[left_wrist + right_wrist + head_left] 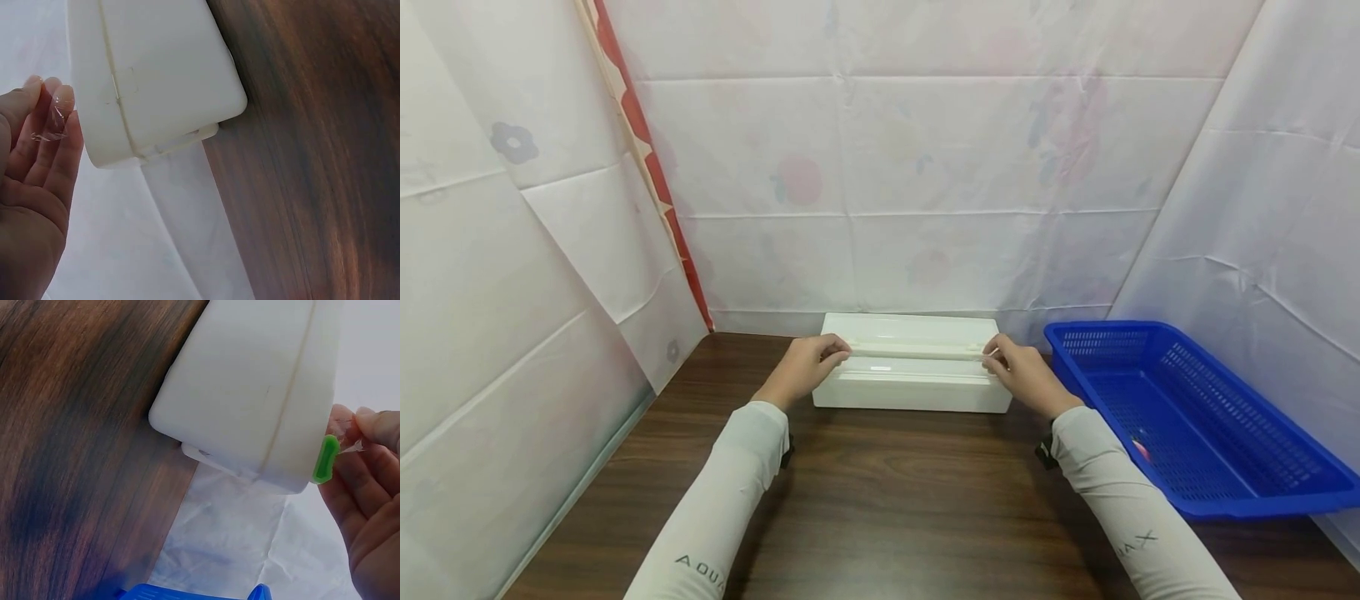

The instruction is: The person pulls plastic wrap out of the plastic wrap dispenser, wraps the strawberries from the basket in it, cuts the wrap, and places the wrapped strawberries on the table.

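A long white plastic-wrap dispenser (913,392) stands on the table in front of me, its top crossed by a pale lengthwise strip. At its left end, my left hand (805,367) pinches a corner of clear plastic wrap (57,119) between thumb and fingers. My right hand (1028,377) grips the opposite corner of the clear wrap (342,428) beside the right end. A green slider (325,460) sticks out from the dispenser's edge near the right fingers. How far the wrap stretches between the hands is hard to make out in the head view.
At the right lies a blue perforated basket (1213,496), with a small pinkish thing (1141,450) showing by its near-left side. The dark wooden table (895,492) runs back to a patterned white sheet (917,167), and similar sheets hang on both sides.
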Demonstrator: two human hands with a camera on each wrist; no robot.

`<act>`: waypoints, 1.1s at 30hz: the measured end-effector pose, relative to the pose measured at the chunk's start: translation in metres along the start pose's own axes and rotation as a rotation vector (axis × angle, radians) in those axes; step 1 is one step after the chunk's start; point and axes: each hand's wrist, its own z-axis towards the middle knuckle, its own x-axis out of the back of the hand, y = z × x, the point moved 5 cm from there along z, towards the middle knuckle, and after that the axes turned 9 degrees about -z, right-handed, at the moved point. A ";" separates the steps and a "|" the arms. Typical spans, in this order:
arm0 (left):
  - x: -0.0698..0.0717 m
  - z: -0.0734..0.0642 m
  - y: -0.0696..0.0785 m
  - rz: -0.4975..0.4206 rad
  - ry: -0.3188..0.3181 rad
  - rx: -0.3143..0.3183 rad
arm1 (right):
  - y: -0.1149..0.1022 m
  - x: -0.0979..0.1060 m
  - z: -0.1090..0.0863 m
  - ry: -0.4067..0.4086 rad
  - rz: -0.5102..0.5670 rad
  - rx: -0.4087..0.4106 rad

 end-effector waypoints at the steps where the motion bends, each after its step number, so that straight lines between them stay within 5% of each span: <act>1: 0.000 0.000 0.000 -0.007 0.004 -0.001 | 0.000 0.000 0.000 0.004 -0.001 -0.003; 18: 0.005 0.003 -0.002 -0.064 0.024 0.047 | 0.005 0.009 -0.004 0.054 0.015 -0.086; 33: 0.012 0.002 0.003 -0.114 0.015 0.047 | 0.000 0.015 -0.004 0.132 0.036 -0.026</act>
